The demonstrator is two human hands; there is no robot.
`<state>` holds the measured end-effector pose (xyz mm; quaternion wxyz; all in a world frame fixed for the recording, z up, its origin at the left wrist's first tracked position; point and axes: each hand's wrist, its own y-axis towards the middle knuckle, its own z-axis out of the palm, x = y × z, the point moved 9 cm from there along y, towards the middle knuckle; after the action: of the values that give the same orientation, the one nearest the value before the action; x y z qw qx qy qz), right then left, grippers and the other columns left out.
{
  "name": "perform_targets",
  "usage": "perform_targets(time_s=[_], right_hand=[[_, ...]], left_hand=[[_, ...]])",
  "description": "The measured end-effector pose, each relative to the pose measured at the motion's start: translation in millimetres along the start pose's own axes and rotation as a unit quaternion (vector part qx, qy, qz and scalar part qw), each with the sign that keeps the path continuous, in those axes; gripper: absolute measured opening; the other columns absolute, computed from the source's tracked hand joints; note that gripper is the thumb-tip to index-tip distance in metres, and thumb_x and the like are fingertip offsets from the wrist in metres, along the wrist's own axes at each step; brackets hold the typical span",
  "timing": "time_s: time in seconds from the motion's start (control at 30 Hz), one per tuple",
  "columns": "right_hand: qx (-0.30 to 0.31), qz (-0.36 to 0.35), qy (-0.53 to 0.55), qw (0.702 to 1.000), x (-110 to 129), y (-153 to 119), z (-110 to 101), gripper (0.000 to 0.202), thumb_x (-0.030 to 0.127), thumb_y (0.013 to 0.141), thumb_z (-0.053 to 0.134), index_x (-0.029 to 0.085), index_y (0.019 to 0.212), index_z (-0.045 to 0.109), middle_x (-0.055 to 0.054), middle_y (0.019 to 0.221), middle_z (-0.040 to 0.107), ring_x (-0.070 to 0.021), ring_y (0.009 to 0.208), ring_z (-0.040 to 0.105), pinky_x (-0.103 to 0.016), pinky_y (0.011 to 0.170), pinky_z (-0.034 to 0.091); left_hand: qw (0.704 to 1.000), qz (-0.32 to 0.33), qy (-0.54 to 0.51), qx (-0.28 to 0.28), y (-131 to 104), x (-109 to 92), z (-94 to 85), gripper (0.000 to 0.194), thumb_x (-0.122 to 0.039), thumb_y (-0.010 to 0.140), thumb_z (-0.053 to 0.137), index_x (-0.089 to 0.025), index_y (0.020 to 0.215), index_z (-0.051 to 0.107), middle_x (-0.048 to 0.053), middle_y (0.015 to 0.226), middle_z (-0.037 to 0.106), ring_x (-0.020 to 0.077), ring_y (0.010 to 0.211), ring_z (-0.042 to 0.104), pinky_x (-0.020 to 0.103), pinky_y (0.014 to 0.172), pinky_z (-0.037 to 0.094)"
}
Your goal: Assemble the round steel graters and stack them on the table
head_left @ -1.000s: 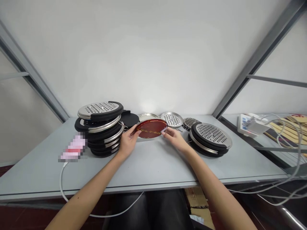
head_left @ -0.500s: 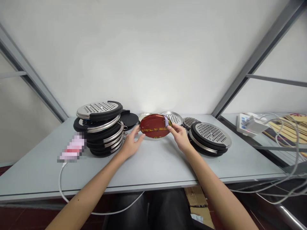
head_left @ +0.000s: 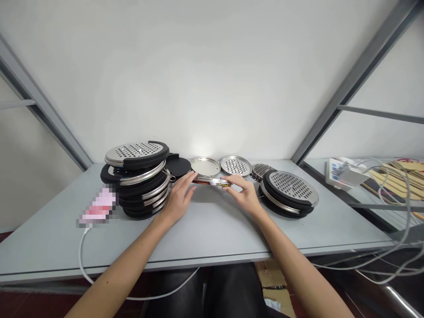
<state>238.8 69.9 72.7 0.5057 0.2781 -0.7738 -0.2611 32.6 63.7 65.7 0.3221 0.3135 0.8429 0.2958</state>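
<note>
A round tin lid [head_left: 212, 181] with a silvery rim is held level above the table, seen almost edge-on, so its red face is hidden. My left hand [head_left: 178, 198] has its fingers at the lid's left edge, with the thumb lower down. At the right edge, my right hand [head_left: 244, 194] pinches the lid between thumb and fingers. Just behind it lie a plain metal disc [head_left: 205, 167], apparently stacked on others, and a perforated grater disc [head_left: 236, 166]. A black round piece [head_left: 178, 166] is left of these, and a darker grater disc [head_left: 262, 170] to the right.
A tall stack of black-rimmed round graters [head_left: 139, 154] stands left, a lower stack [head_left: 291, 187] right. A blurred pink object [head_left: 97, 207] with a white cable [head_left: 81, 251] lies on the table [head_left: 212, 234]. A power strip [head_left: 346, 172] and loose cables are at far right.
The lid has tipped from showing its red printed face to lying nearly flat, edge towards me. Both hands turned with it, keeping hold, and the discs behind came into view.
</note>
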Motion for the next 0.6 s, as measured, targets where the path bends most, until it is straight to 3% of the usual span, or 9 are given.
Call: perform_targets(time_s=[0.2,0.47,0.6], right_hand=[[0.033,-0.022,0.0,0.999,1.6,-1.7,8.4,0.022,0.031,0.081,0.071,0.027,0.103,0.072,-0.005,0.101,0.074,-0.0228,0.094,0.065,-0.043,0.088,0.051],[0.045,0.004,-0.022,0.999,1.6,-3.3,13.5,0.028,0.034,0.088,0.06,0.024,0.113,0.066,-0.007,0.108,0.071,-0.0211,0.093,0.065,-0.039,0.085,0.052],[0.066,-0.006,-0.046,0.997,-0.2,-4.3,16.2,0.028,0.032,0.092,0.055,0.024,0.117,0.064,-0.007,0.112,0.07,-0.021,0.097,0.064,-0.039,0.089,0.05]], left_hand=[[0.998,0.034,-0.003,0.045,0.8,-5.2,3.6,0.035,-0.022,0.097,0.044,-0.022,0.131,0.051,0.009,0.127,0.062,0.022,0.12,0.057,0.044,0.106,0.043],[0.997,0.015,-0.034,0.068,-0.2,-3.8,5.1,0.033,-0.022,0.098,0.042,-0.021,0.128,0.053,0.01,0.121,0.064,0.0233,0.112,0.062,0.04,0.097,0.051],[0.996,0.008,-0.051,0.068,0.5,-3.1,4.9,0.033,-0.024,0.097,0.045,-0.019,0.128,0.054,0.01,0.125,0.064,0.0225,0.116,0.061,0.04,0.101,0.048]])
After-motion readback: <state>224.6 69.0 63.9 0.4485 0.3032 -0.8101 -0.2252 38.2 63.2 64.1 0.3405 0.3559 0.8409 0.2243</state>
